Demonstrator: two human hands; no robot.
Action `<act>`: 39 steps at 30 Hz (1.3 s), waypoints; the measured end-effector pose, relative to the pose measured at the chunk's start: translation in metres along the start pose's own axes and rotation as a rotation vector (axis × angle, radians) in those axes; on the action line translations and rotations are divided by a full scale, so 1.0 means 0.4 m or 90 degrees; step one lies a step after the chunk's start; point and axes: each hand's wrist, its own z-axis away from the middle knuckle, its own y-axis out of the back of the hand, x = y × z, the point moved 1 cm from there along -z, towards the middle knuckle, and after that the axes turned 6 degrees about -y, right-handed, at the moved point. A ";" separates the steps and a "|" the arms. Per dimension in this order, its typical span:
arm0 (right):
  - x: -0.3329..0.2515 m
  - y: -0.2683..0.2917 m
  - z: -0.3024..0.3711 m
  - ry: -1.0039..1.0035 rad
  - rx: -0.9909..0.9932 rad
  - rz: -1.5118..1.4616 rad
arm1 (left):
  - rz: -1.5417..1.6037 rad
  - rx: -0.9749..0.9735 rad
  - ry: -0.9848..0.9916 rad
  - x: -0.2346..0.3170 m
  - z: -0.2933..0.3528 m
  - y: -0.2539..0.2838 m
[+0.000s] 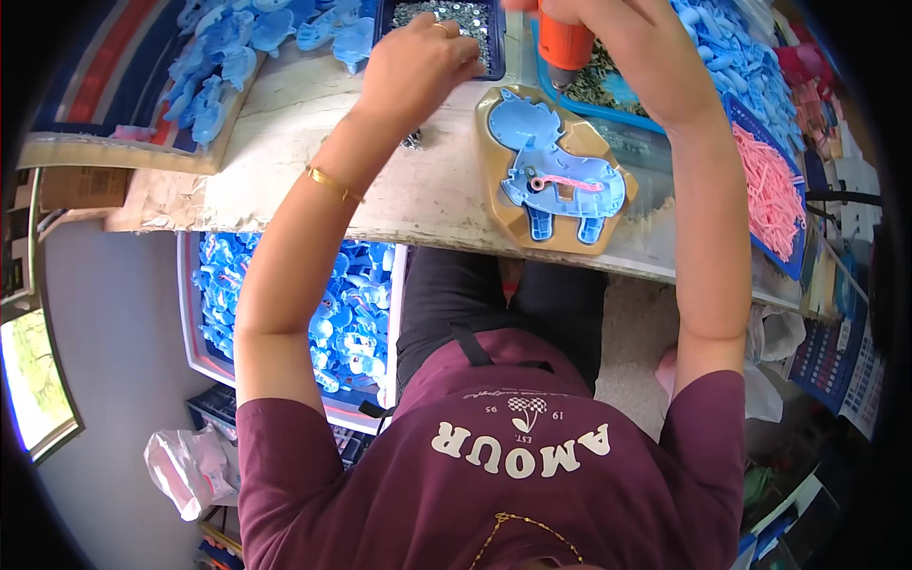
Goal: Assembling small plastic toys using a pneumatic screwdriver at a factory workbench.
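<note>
My left hand (418, 71) reaches over a dark blue tray (497, 59) of small metal parts. Its fingers are curled together; anything between them is hidden. My right hand (632, 52) grips an orange power screwdriver (564, 40), its dark nose pointing down, above the far side of a tan fixture (496, 195). In the fixture's recess lies a blue plastic animal-shaped shell (532, 176), its hollow side up. Across the shell's body lies a pink strip (575, 182), with a small round part (538, 184) at its left end. The screwdriver is apart from the shell.
Blue plastic parts (233, 62) are heaped at the far left and more (736, 71) at the far right. A teal-rimmed tray (617, 116) holds small metal pieces. Right of it, a blue basket (784, 261) holds pink strips (768, 180). Below the table stands a white-rimmed bin (195, 351) of blue pieces.
</note>
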 end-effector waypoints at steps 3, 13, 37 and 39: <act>0.009 -0.023 0.012 0.033 0.020 -0.130 | 0.170 0.086 -0.022 0.107 0.014 0.052; -0.019 -0.052 0.099 0.043 0.059 -0.191 | 0.398 0.100 0.023 0.258 0.037 0.056; 0.187 0.036 0.130 0.319 -0.035 -0.464 | 0.352 0.047 -0.036 0.345 0.047 0.061; 0.103 0.009 0.166 -0.048 0.237 -0.197 | 0.327 0.044 -0.043 0.339 0.064 0.046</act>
